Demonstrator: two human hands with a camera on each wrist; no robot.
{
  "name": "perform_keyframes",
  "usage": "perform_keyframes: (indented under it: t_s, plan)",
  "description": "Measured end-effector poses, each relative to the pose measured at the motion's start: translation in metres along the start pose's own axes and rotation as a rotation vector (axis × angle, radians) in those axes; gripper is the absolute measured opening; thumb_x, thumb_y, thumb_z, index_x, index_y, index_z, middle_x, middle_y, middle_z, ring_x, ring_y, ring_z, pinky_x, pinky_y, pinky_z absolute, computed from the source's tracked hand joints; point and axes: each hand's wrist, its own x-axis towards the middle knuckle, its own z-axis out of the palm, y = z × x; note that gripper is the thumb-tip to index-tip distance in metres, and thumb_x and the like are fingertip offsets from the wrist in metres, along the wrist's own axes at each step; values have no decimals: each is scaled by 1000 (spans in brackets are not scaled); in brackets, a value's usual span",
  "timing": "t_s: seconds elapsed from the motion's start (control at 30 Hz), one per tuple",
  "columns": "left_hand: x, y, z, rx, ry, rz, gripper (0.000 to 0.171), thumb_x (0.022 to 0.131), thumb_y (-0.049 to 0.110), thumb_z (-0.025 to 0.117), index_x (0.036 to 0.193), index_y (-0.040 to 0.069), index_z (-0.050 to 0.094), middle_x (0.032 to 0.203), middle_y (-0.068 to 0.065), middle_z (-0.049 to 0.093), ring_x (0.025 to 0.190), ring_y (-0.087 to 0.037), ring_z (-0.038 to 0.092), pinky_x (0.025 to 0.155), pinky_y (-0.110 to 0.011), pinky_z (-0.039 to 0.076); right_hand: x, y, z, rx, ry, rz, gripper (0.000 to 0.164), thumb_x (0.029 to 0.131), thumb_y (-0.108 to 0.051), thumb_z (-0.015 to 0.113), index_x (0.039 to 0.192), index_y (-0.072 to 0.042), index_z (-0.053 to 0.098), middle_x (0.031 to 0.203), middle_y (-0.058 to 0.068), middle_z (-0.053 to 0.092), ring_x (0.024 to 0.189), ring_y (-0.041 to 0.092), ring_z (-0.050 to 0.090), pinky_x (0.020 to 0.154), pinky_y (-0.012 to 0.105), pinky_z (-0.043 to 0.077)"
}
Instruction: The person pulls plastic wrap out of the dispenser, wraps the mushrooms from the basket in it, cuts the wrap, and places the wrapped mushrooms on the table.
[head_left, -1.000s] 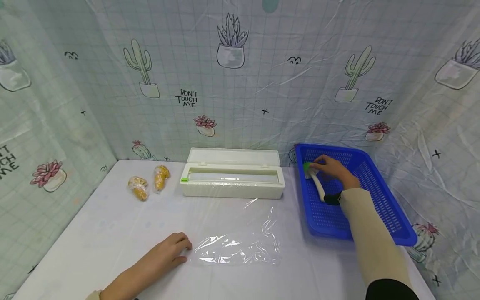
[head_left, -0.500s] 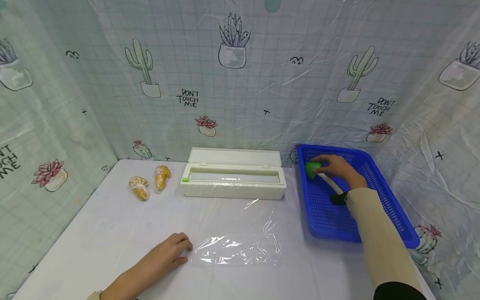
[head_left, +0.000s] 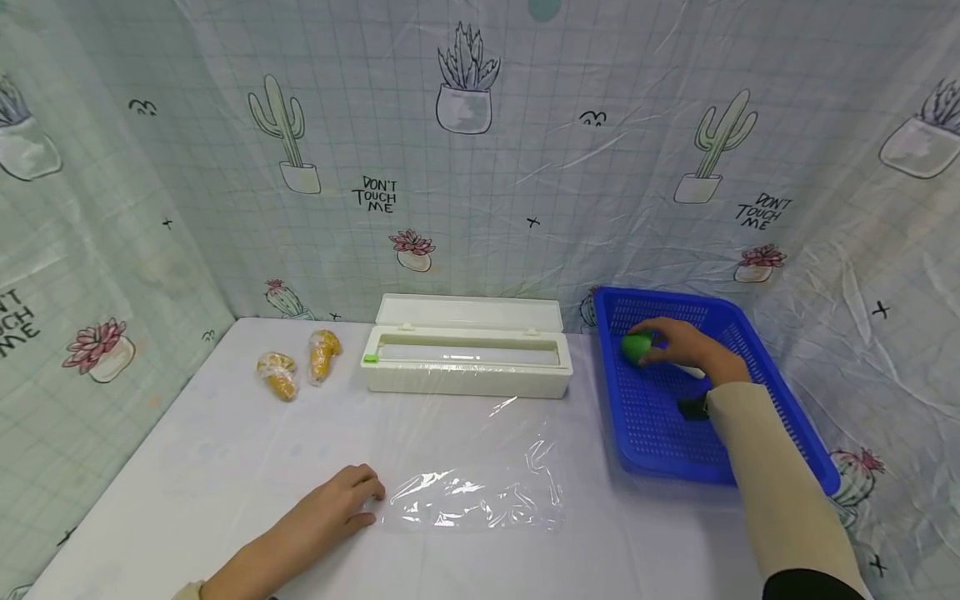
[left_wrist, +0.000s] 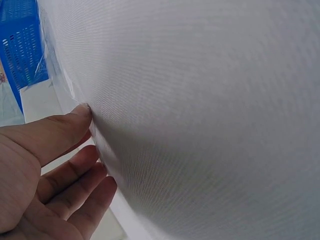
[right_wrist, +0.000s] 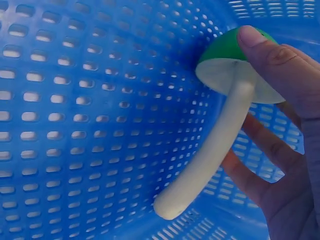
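In the head view, my right hand (head_left: 678, 343) is inside the blue basket (head_left: 652, 450) and grips a green-capped mushroom (head_left: 636, 347). The right wrist view shows the thumb on the green cap (right_wrist: 225, 47), with the pale curved stem (right_wrist: 205, 150) slanting down and away from the palm. Other fingers pass behind the mushroom. My left hand (head_left: 337, 504) rests on the white table at the left edge of a spread sheet of clear plastic wrap (head_left: 472, 500). Its fingertips touch the surface, relaxed and apart from the thumb in the left wrist view.
A white wrap dispenser box (head_left: 468, 379) stands at the back with its lid up; the clear sheet runs forward from it. Two plastic-wrapped yellow items (head_left: 277, 377) lie at the back left. A cactus-print curtain (head_left: 480, 167) closes off the back and sides.
My right hand has moved right and slightly nearer inside the basket, carrying the mushroom. More of the green cap shows and less of the stem. My left hand has stayed put.
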Motion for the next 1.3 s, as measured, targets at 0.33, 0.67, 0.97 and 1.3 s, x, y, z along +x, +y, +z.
perform_keyframes:
  t_s: [0.33,0.67,0.97,1.3]
  plan:
    - [0,1,-1,-14,-19,-18,24,82,10,84,100,15,68,107,6,60,97,-15,60,80,-28,57,3,-6,-5,-68,-39,-22,48,86,-14,81,129,-2,64,120,24,66,104,37,62,86,55,52]
    - [-1,-1,3,-14,-4,-1,24,82,10,84,99,15,68,106,6,59,97,-16,60,79,-28,57,-5,-25,-21,-121,-14,-55,47,87,-15,82,130,-5,65,126,20,66,110,36,61,92,57,50]
    - [0,1,-1,-6,-3,-4,25,82,10,84,99,15,68,106,7,59,97,-15,60,79,-29,57,-20,-41,-35,-222,1,-124,47,86,-16,83,129,-8,66,131,22,63,113,41,62,93,61,50]
    - [1,1,-1,3,-9,-2,25,81,9,84,99,15,67,105,6,59,97,-16,60,79,-29,57,-32,-53,-44,-265,37,-194,50,83,-16,85,129,-10,67,131,18,63,105,36,66,86,55,55]
